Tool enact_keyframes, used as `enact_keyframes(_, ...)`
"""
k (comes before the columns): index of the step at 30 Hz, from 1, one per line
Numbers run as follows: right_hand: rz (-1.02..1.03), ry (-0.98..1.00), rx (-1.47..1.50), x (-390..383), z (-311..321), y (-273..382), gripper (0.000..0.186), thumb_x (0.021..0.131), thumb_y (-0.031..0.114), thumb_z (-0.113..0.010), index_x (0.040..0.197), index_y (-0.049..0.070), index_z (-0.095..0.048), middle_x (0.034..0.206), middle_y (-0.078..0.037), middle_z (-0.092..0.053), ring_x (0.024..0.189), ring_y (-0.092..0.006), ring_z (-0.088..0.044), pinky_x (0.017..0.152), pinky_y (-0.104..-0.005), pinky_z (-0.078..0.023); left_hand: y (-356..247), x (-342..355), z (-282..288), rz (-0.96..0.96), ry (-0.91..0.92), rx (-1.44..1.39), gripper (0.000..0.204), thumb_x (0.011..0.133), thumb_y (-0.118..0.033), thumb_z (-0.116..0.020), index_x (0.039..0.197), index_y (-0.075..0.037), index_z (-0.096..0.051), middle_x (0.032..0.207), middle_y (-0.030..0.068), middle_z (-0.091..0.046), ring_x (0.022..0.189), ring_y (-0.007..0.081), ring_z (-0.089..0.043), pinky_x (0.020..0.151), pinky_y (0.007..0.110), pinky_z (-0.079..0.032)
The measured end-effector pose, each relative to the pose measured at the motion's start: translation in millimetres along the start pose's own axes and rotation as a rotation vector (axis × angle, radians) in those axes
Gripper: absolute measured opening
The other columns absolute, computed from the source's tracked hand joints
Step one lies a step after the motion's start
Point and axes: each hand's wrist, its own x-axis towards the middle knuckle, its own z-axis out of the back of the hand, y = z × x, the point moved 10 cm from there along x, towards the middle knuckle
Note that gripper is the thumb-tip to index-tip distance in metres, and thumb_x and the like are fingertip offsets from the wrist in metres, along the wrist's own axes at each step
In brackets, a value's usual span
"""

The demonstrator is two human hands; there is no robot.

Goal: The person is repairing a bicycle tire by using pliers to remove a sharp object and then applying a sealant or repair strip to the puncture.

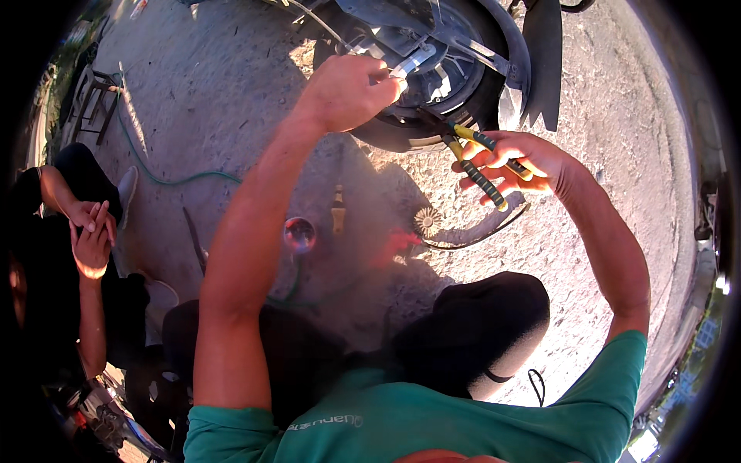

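Green shirt (432,428) and dark knee (471,328) nearest, both forearms reaching up and away from there. Sitting or crouching on packed dirt ground (617,116), gritty, sunlit.

On ground between arms: small gear-like toothed part (427,221), a glossy round cap (299,234), a slim brass-coloured piece (338,210), a dark curved cable (478,230). Green hose (166,179) trailing off left.

Right hand (515,160): closed around pliers (472,160), black-and-yellow sleeved handles, nose pointing at the wheel rim. Grip sleeves look rubbery, non-slip; steel body stiff, moderate weight. Best held well back on handles for leverage, as now.

Left hand (349,91): fisted on a metal spanner (411,62), bright bare steel, flat shank, head up against the hub. Rigid, smooth, likely slick if greasy; hold near the shank end.

Farthest: motorcycle wheel (451,73), black rubber tyre, metal hub and spokes, black mudguard (543,58) over it. Looks heavy, fixed, not moving by hand.

Far left: 1 other person, 2 hands (91,231) clasped together, not touching anything. Small metal stool (94,100) beyond.
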Motion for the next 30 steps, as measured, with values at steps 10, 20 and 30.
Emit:
enact_keyframes(10, -0.001, 0.018, 0.01, 19, -3, 5, 0.043, 0.091, 0.018, -0.06, 0.131, 0.002, -0.057, 0.134, -0.023, -0.062, 0.118, -0.036, -0.067, 0.084, -0.0531, -0.061, 0, 0, -6, 0.081, 0.008, 0.003, 0.037, 0.091, -0.042, -0.067, 0.097, -0.007, -0.078, 0.091, 0.0172, -0.075, 0.09, 0.0376, -0.071, 0.081, 0.046, -0.055)
enact_keyframes(20, 0.023, -0.027, 0.209, 12, 6, -11, 0.035, 0.098, 0.018, -0.057, 0.125, -0.004, -0.058, 0.136, -0.025, -0.059, 0.122, -0.0433, -0.064, 0.091, -0.0607, -0.057, -8, -3, -2, 0.004, -0.03, 0.018, 0.038, 0.09, -0.044, -0.067, 0.09, -0.007, -0.078, 0.085, 0.0167, -0.075, 0.084, 0.0383, -0.071, 0.078, 0.046, -0.056)
enact_keyframes(30, 0.117, -0.238, 0.114, 15, 9, -38, 0.03, 0.091, 0.01, -0.055, 0.121, 0.007, -0.058, 0.129, -0.022, -0.065, 0.098, -0.0279, -0.069, 0.077, -0.0425, -0.057, -15, -3, -7, -0.013, -0.043, -0.005, 0.037, 0.088, -0.044, -0.068, 0.088, -0.008, -0.077, 0.083, 0.0163, -0.073, 0.082, 0.0384, -0.07, 0.075, 0.046, -0.054)
